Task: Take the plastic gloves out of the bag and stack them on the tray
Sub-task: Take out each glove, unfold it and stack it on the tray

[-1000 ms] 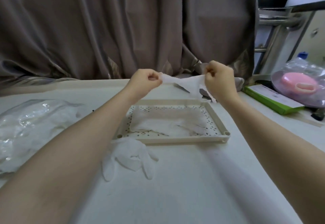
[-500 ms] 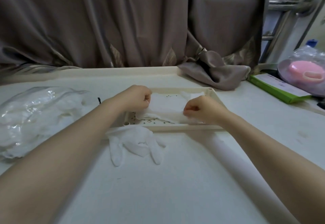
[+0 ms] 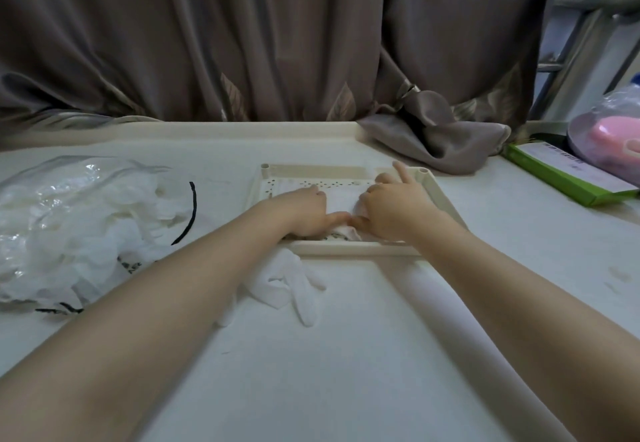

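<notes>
A cream perforated tray (image 3: 346,251) sits mid-table with a flat stack of thin white plastic gloves (image 3: 341,198) in it. My left hand (image 3: 302,211) lies palm down on the stack's left side, thumb stretched toward the middle. My right hand (image 3: 393,208) presses the right side, thumb meeting the left one and index finger lifted. A loose crumpled glove (image 3: 292,284) lies on the table just in front of the tray, partly under my left forearm. The clear bag (image 3: 69,219) with several gloves lies at the far left.
A brown curtain (image 3: 277,36) hangs behind the white table, its tail (image 3: 436,140) bunched beside the tray's far right corner. A green box (image 3: 568,174) and a bagged pink object (image 3: 613,140) are at the right edge.
Both hands held a glove stretched in the air above the tray, then lowered it onto the stack. They now lie flatter on it, close together.
</notes>
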### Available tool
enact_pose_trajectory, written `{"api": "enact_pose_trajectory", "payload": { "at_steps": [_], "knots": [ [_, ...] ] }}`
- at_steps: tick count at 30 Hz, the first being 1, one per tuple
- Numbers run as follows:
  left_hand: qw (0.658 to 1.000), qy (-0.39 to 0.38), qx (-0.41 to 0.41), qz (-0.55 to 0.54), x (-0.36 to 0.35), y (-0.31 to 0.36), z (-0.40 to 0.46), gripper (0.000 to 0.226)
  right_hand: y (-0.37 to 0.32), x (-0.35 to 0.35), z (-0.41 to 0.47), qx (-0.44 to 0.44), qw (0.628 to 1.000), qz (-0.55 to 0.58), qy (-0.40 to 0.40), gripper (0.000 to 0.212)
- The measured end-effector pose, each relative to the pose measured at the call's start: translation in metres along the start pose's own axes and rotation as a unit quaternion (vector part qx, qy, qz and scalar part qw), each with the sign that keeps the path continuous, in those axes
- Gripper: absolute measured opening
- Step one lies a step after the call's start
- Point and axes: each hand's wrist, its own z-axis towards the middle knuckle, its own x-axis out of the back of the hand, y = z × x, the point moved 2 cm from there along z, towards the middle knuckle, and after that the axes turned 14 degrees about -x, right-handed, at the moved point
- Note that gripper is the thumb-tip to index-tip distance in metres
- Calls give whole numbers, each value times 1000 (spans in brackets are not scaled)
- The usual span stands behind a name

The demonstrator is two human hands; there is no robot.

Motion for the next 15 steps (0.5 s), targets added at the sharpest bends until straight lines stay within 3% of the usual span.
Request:
{"api": "enact_pose_trajectory", "payload": {
  "at_steps": [3,7,9,11,13,15],
  "knots": [
    [997,-24,72,29,-4,-8,-5,94,16,-9,-8,-116,988,30,-100,90],
    [996,-23,90,14,0,-11,-14,91,26,-14,-17,-228,918,221,-238,105],
    [999,15,33,2,8,-9,-22,69,26,-10,-14,-263,900,290,-193,91],
    [995,92,-44,-24,17,-7,-41,43,20,3,-16,-247,906,338,-54,67],
    [980,165,-85,-71,24,-6,-66,32,6,26,-27,-157,880,437,103,39],
    [975,188,-92,-82,26,-9,-89,27,-18,49,-46,-36,859,493,136,21]
  ]
}}
